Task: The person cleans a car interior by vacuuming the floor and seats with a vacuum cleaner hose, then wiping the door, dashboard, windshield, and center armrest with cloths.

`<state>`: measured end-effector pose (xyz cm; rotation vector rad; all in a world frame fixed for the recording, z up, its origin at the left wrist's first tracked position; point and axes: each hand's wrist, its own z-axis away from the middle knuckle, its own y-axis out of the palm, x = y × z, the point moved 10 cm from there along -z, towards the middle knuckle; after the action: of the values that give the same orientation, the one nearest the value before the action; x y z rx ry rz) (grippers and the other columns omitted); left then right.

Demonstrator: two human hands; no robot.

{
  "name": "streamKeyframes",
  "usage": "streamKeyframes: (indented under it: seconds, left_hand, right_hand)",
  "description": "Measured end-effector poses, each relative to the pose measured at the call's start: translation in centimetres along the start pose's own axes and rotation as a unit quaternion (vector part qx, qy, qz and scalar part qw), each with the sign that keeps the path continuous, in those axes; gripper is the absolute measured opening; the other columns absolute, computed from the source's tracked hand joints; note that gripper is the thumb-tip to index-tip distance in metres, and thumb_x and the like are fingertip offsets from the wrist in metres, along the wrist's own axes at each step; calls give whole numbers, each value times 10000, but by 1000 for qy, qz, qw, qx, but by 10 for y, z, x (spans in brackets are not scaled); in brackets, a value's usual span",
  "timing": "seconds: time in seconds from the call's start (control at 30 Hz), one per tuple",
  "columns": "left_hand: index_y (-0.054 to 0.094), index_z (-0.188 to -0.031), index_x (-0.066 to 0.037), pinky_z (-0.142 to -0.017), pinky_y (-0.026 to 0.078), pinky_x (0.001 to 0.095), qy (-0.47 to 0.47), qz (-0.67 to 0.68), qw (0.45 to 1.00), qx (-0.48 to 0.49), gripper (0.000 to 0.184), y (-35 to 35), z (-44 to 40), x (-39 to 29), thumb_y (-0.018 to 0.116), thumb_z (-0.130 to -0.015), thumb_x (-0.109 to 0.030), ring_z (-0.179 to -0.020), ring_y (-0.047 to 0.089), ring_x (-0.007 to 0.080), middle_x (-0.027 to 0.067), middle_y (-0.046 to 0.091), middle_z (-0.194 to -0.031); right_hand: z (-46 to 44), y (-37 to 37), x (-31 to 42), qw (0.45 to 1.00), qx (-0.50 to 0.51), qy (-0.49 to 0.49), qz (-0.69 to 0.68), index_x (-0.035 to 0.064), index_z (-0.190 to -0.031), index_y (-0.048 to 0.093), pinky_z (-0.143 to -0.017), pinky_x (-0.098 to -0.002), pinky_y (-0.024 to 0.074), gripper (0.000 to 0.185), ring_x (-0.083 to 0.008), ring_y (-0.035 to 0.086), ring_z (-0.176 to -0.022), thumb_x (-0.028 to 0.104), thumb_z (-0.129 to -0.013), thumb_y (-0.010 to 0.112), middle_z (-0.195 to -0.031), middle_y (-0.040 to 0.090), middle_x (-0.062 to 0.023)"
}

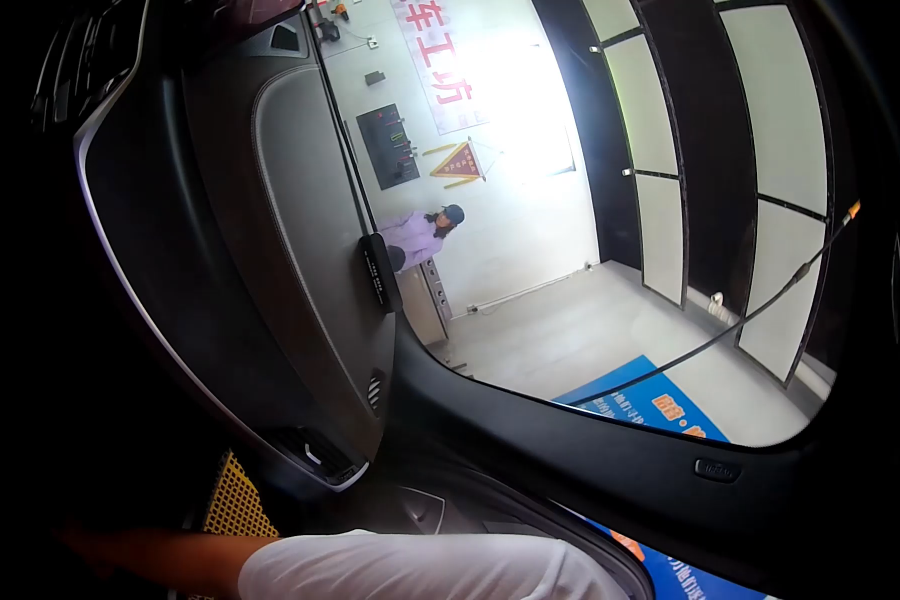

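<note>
The view is turned sideways, inside a car, with the ceiling side to the right. My right arm, in a white sleeve (430,565), stretches along the bottom edge. Its bare forearm (205,562) runs left into deep shadow. My right hand (90,548) is almost lost in the dark, so its fingers and anything in them cannot be made out. Close by are a yellow perforated mat (238,500) and the dark dashboard (300,190) with a side air vent (315,455). My left hand is not in view.
A black box-shaped device (378,272) sits at the windshield's base. The windshield pillar (570,435) curves between glass and door opening. Outside are a person in a purple top (417,238), a wall tool board (388,147), a hanging cable (760,310) and a blue banner (650,395).
</note>
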<state>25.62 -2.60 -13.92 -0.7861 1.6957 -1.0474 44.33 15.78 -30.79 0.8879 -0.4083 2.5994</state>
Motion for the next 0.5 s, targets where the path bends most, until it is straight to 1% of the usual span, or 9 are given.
streamKeyframes:
  seconds: [0.37,0.47,0.5]
  left_hand:
    - [551,-1212,44,-950,443,496,18,30,996,-88,700,-17,2,15,796,-760,-431,-1123,538,416,280,545,-1240]
    - [537,-1231,54,-958,438,499,28,87,990,-110,715,-29,17,19,793,-769,-428,-1128,534,416,285,536,-1255]
    - [532,-1237,57,-961,436,499,47,120,986,-108,720,-35,27,15,792,-771,-427,-1130,532,416,287,533,-1260]
  right_hand:
    - [21,4,-6,1000,24,-18,3,28,-975,560,-411,-427,476,453,-250,551,-454,462,-985,433,-613,564,-138]
    - [31,10,-16,999,39,-25,3,29,-976,560,-405,-416,476,443,-241,549,-452,454,-987,436,-614,563,-134]
    - [36,9,-20,999,43,-27,5,29,-976,560,-403,-412,476,440,-238,548,-452,452,-987,437,-614,563,-132]
